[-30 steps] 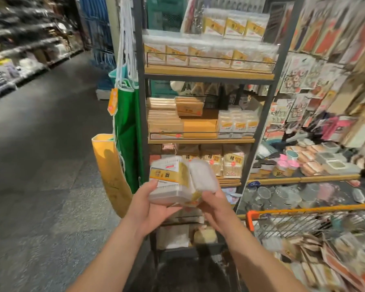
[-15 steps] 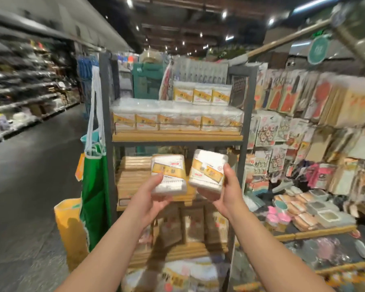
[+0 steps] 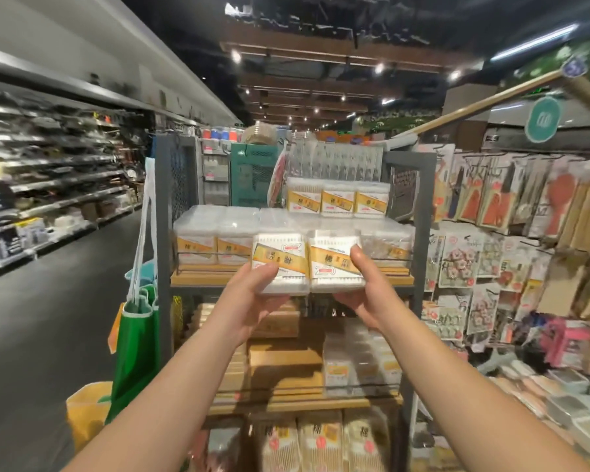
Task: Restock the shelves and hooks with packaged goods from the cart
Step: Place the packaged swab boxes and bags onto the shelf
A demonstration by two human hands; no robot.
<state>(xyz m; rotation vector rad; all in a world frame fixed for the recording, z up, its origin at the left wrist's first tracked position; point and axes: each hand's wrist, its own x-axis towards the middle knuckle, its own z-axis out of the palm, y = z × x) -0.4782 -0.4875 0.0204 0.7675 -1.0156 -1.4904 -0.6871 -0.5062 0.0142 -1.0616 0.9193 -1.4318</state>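
I hold two clear boxes of cotton swabs with yellow labels side by side in front of the top shelf (image 3: 198,278). My left hand (image 3: 249,301) grips the left box (image 3: 280,258) from below, thumb on its front. My right hand (image 3: 365,294) grips the right box (image 3: 334,257), thumb on its label. Behind them a row of the same boxes (image 3: 215,236) fills the top shelf, and three more (image 3: 338,199) are stacked on that row at the back right. The cart is out of view.
The dark metal rack (image 3: 421,233) has wooden shelves below with flat boxes and bagged goods. Green and yellow bags (image 3: 137,345) hang on its left side. Packaged goods on hooks (image 3: 491,240) cover the wall to the right. An aisle (image 3: 48,318) runs along the left.
Both hands rose from waist height to the top shelf with a box each. The boxes came together side by side. The view tilted up, and the cart dropped out of sight.
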